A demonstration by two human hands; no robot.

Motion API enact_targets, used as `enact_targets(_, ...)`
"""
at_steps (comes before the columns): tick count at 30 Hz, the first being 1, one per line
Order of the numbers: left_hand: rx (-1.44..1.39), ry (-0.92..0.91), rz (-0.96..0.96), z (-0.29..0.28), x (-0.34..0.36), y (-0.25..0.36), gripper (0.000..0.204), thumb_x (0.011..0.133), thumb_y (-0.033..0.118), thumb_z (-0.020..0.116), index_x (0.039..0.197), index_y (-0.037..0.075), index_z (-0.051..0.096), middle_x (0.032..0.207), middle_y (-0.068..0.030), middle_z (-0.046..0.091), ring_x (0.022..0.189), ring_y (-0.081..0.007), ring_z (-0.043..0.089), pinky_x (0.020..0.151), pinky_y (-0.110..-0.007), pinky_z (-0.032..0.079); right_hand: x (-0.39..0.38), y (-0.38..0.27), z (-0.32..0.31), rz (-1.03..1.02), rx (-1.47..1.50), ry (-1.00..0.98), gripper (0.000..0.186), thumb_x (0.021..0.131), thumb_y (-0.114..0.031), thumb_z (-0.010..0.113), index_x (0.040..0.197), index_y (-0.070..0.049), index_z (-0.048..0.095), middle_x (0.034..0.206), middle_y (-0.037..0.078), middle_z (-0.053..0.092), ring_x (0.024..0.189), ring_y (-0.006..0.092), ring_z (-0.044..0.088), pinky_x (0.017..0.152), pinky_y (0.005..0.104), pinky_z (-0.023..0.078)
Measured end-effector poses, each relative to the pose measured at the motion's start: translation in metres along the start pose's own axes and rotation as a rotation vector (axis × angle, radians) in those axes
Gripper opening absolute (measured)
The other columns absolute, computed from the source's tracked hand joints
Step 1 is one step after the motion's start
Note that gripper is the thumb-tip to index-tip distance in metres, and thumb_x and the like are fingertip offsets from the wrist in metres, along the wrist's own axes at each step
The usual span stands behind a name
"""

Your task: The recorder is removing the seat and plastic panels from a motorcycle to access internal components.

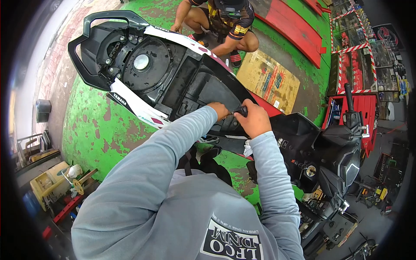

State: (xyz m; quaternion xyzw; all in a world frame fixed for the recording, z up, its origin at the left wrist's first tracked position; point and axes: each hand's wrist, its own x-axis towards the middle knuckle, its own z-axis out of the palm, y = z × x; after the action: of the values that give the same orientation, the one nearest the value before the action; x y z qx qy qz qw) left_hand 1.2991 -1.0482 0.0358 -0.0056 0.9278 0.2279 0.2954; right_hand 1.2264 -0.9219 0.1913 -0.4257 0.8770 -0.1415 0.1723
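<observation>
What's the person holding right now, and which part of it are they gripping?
The right hand grips the dark handle of a tool, apparently a screwdriver, inside the scooter's open seat compartment. The left hand rests beside it; its hold is hidden.

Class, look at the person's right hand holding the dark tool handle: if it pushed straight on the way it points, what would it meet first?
The right hand points at the left hand close by, over the scooter's black under-seat compartment. It would probably meet the left hand first, though depth is unclear.
</observation>
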Motion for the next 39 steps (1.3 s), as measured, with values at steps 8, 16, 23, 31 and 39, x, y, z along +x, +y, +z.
enact_targets(8,-0.013,0.033,0.014,0.003,0.002,-0.002,0.029,0.092,0.023,0.058,0.119,0.022,0.067,0.116,-0.0122,0.068,0.11,-0.032,0.064,0.095,-0.044,0.05,0.01,-0.005,-0.008,-0.036,-0.082,-0.099,0.028,0.077,-0.023,0.074,0.092,-0.004,0.06,0.082,0.02,0.067,0.081,0.0399,0.065,0.073,0.0481,0.05)
enact_targets(16,0.027,0.019,-0.01,0.011,0.01,-0.007,0.029,0.093,0.026,0.057,0.12,0.025,0.067,0.112,-0.0114,0.069,0.109,-0.0325,0.064,0.094,-0.045,0.05,0.032,-0.017,-0.001,0.267,-0.253,-0.446,0.047,0.085,-0.043,0.066,0.108,-0.002,0.069,0.111,0.021,0.068,0.106,0.0347,0.065,0.092,0.0433,0.052)
enact_targets(23,-0.071,0.132,0.093,0.015,0.009,-0.01,0.026,0.087,0.03,0.06,0.103,0.012,0.07,0.105,-0.0161,0.07,0.099,-0.0374,0.066,0.09,-0.046,0.051,0.036,-0.032,-0.009,0.019,-0.5,-0.649,0.035,0.088,-0.035,0.064,0.102,-0.004,0.073,0.104,0.017,0.071,0.099,0.0328,0.068,0.088,0.0408,0.054)
enact_targets(31,-0.176,0.01,0.039,0.014,0.018,-0.012,0.039,0.089,0.036,0.054,0.111,0.009,0.07,0.118,-0.0184,0.066,0.111,-0.0365,0.061,0.098,-0.043,0.047,0.033,-0.026,0.014,-0.308,-0.683,-0.608,0.021,0.087,-0.02,0.06,0.098,-0.009,0.074,0.101,0.012,0.072,0.097,0.0303,0.069,0.081,0.0415,0.055)
enact_targets(39,-0.069,-0.059,0.02,-0.021,-0.001,0.004,0.046,0.093,0.043,0.052,0.127,0.013,0.062,0.114,-0.0191,0.067,0.109,-0.038,0.062,0.098,-0.045,0.047,0.035,-0.014,-0.016,-0.067,-0.477,-0.468,0.036,0.096,-0.038,0.052,0.11,-0.006,0.061,0.1,0.019,0.068,0.095,0.0346,0.067,0.084,0.044,0.053)
